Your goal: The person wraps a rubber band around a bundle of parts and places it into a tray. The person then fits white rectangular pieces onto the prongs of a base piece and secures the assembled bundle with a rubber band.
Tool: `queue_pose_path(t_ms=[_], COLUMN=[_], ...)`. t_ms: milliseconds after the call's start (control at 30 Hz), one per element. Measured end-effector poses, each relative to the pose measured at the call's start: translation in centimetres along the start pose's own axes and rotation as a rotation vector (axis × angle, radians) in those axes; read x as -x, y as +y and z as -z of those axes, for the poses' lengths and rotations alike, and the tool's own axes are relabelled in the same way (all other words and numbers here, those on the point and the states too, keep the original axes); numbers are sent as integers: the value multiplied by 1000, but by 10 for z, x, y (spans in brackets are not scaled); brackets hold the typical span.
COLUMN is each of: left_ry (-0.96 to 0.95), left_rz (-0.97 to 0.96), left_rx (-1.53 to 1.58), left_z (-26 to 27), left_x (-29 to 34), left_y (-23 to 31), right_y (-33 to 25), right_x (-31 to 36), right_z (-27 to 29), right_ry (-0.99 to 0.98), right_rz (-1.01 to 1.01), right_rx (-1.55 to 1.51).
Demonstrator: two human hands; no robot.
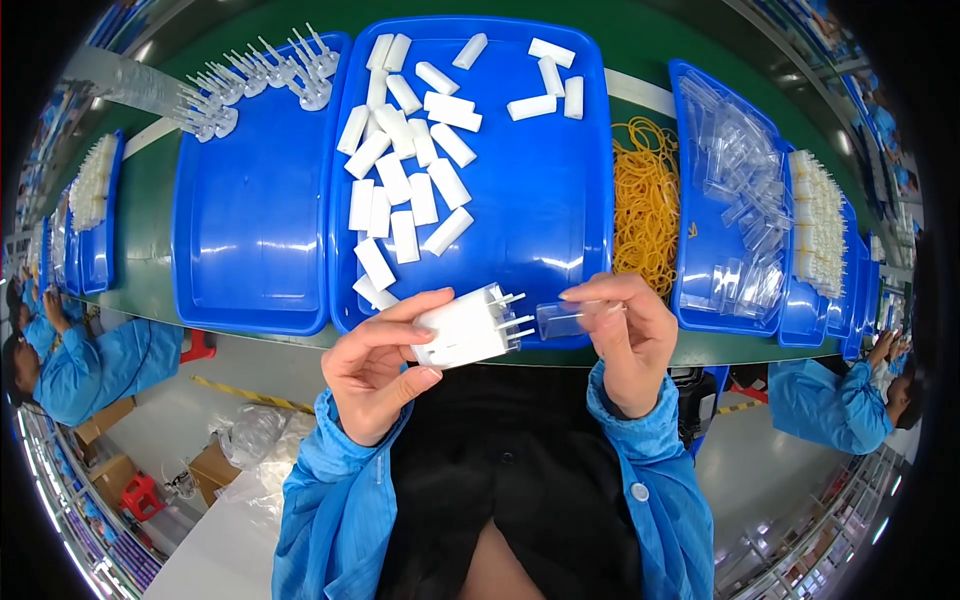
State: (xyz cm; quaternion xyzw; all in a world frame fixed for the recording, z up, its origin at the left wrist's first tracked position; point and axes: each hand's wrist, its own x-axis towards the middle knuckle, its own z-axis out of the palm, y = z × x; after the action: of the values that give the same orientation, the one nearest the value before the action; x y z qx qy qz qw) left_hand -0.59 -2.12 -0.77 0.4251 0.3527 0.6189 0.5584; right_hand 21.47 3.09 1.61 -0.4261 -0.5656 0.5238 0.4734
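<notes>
My left hand (375, 365) is closed around a small bundle of white plastic blocks (460, 332). Thin white rods stick out of the bundle's right end, where clear plastic also shows. Between thumb and fingers, my right hand (635, 335) pinches a clear plastic cover (562, 320). The cover lies just right of the rods; whether it touches them I cannot tell. Beyond my hands, many loose white blocks (395, 178) are scattered in a blue tray (530, 200), mostly on its left side.
Left stands another blue tray (250, 210), with white-stemmed pieces (255, 75) along its far edge. Right of the middle tray lie yellow rubber bands (645, 210), then a blue tray (690, 322) of clear covers (745, 150) and packed white pieces (820, 220). Co-workers in blue sleeves (120, 365) sit either side.
</notes>
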Motion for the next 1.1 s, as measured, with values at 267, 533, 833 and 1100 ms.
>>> queue_pose_path(t_ms=[267,533,833,1100], left_ry=[-8,-44,8,13], left_rz=[-16,-2,-32,-56], left_rx=[-26,-59,-112,-192], left_z=[0,0,-5,-9], left_x=[0,-2,-6,-8], left_y=[1,0,-1,-1], right_y=[18,12,3,2], right_x=[6,-1,-5,0], right_z=[9,3,4,-6], right_ry=[153,137,8,-30], right_rz=[55,44,-114,-90], right_rx=[-60,-4,-342,-170])
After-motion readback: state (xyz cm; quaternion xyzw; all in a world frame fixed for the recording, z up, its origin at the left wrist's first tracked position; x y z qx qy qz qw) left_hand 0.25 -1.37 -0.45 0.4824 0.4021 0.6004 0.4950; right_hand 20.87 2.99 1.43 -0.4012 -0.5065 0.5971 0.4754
